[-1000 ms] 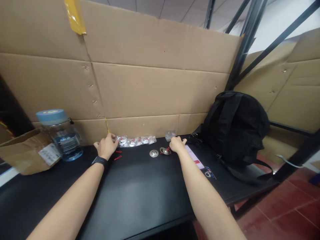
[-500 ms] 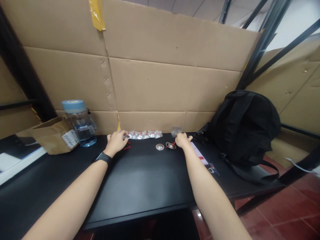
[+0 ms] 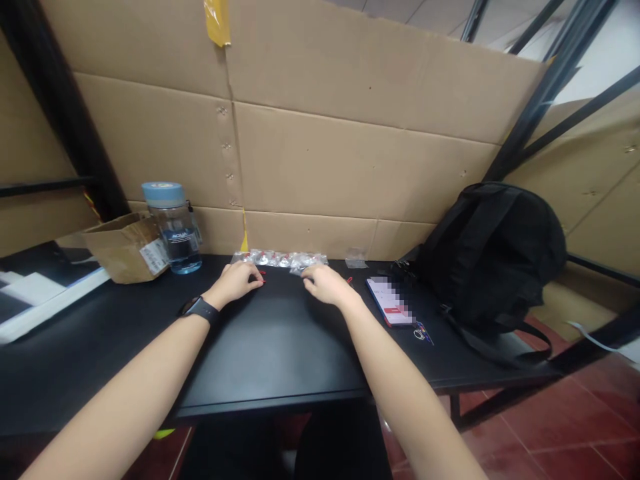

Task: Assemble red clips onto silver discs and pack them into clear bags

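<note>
My left hand (image 3: 240,281), with a black watch (image 3: 199,308) on the wrist, lies palm down on the black table (image 3: 280,347), its fingers loosely spread. A small red piece (image 3: 263,273) lies at its fingertips. My right hand (image 3: 324,284) rests palm down close beside it. Its fingers are drawn together at the right end of a row of clear packets holding silver discs (image 3: 277,258), which lies along the cardboard wall. What is under the right hand is hidden. Another red piece (image 3: 349,280) lies just right of that hand.
A small clear bag (image 3: 356,257) sits by the wall. A phone (image 3: 391,308) and keys (image 3: 423,332) lie right of my hands, before a black backpack (image 3: 493,257). A water bottle (image 3: 175,227) and an open cardboard box (image 3: 125,248) stand at the left.
My right hand has moved left from beside the phone to the packet row, and the two loose silver discs no longer show. My left hand has slipped off the packets. The view has shifted.
</note>
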The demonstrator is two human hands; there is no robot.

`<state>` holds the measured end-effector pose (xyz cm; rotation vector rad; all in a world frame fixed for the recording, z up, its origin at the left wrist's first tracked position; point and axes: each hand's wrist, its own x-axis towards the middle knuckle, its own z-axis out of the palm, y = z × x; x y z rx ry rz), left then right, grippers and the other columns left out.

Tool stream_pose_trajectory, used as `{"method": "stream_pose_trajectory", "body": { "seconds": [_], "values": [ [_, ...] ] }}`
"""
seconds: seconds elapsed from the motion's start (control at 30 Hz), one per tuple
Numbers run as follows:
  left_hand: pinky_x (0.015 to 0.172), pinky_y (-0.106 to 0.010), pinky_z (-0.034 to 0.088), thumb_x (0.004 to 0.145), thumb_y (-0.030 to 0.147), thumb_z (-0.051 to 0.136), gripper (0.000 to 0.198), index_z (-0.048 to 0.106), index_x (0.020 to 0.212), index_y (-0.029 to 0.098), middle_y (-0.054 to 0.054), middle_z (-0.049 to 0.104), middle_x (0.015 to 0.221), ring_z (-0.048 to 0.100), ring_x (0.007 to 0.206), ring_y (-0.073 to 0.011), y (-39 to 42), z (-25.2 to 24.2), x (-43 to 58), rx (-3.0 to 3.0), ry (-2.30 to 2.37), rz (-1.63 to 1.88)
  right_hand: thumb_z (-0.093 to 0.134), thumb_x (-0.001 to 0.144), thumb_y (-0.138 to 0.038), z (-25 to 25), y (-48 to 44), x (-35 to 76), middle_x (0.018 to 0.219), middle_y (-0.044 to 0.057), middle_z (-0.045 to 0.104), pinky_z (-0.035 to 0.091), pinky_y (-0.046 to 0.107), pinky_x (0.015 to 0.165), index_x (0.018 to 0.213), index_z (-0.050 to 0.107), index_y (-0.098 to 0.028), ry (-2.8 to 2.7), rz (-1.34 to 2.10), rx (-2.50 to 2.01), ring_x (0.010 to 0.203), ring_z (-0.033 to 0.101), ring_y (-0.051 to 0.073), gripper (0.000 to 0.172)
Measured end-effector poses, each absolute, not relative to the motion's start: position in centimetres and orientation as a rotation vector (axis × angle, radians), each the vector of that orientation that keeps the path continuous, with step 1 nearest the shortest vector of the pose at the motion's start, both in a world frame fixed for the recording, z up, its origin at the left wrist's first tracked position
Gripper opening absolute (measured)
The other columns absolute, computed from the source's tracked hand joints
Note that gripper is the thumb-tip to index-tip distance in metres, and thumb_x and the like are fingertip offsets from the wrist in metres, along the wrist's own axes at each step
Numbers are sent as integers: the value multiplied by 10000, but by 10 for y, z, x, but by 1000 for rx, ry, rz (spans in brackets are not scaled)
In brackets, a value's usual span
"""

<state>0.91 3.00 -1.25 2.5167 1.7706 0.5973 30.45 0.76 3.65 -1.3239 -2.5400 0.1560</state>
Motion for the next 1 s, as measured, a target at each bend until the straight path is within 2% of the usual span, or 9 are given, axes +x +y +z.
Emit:
{"method": "stream_pose_trajectory", "body": {
  "seconds": [0.13, 0.27, 0.3, 0.37, 0.43, 0.6, 0.73, 0.87, 1.0],
  "values": [
    [891, -360, 447, 879, 355, 629, 154, 759, 843, 279, -37, 772, 1073, 663, 1069, -282, 25, -11, 15, 2534, 1785, 613, 618, 897, -215, 43, 4, 311, 1155, 17, 770, 484, 271, 948, 1132, 777, -247, -2687, 551, -863, 1038, 702, 187, 286],
    [876, -349, 445, 924, 342, 565, 160, 698, 943, 255, -38, 774, 1036, 697, 979, -255, 19, -8, 23, 2464, 1828, 737, 620, 872, -195, 51, 17, 351, 1147, 33, 764, 493, 276, 926, 1161, 761, -235, -2363, 337, -1138, 1015, 701, 185, 324],
    [880, -345, 446, 919, 343, 573, 150, 689, 938, 250, -36, 775, 1028, 701, 969, -252, 18, -6, 25, 2448, 1830, 772, 674, 830, -192, 50, 22, 362, 1203, 49, 744, 482, 288, 962, 1179, 751, -228, -2319, 244, -1253, 1074, 685, 204, 360],
    [888, -339, 447, 895, 343, 608, 125, 682, 889, 243, -29, 778, 1010, 705, 963, -247, 16, -3, 29, 2440, 1797, 839, 819, 704, -223, 43, 34, 382, 1290, 111, 699, 474, 322, 1000, 1251, 718, -184, -2312, 172, -1521, 1151, 659, 262, 558],
    [890, -331, 452, 870, 337, 641, 109, 683, 849, 239, -21, 782, 987, 708, 957, -238, 13, 1, 32, 2440, 1730, 908, 902, 614, -263, 33, 44, 396, 1261, 131, 708, 500, 329, 961, 1312, 680, -165, -2361, 305, -1698, 1108, 679, 277, 739],
    [919, -332, 461, 849, 366, 682, 157, 715, 948, 248, -11, 801, 962, 724, 961, -224, 8, 7, 37, 2360, 1651, 1010, 878, 674, -233, 16, 58, 404, 1208, 59, 740, 503, 281, 927, 1278, 697, -221, -2353, 485, -1644, 1047, 705, 217, 631],
    [911, -354, 431, 852, 358, 681, 122, 750, 898, 269, -8, 811, 955, 727, 982, -241, 7, 9, 34, 2369, 1750, 836, 874, 668, -181, 17, 59, 403, 1154, 52, 754, 513, 274, 891, 1309, 678, -223, -2328, 515, -1660, 954, 717, 194, 671],
    [898, -378, 395, 849, 338, 675, 102, 751, 875, 276, -4, 810, 947, 727, 963, -250, 8, 5, 28, 2369, 1831, 712, 890, 643, -176, 20, 56, 407, 1229, 80, 724, 503, 282, 919, 1369, 647, -249, -2367, 537, -1668, 1005, 709, 208, 770],
    [954, -422, 373, 837, 339, 676, 99, 744, 868, 276, -20, 804, 983, 708, 1007, -278, 12, 0, 23, 2376, 1911, 642, 832, 705, -164, 20, 56, 407, 1162, 47, 731, 495, 277, 906, 1337, 676, -277, -2444, 496, -1613, 982, 698, 199, 661]
  ]
}}
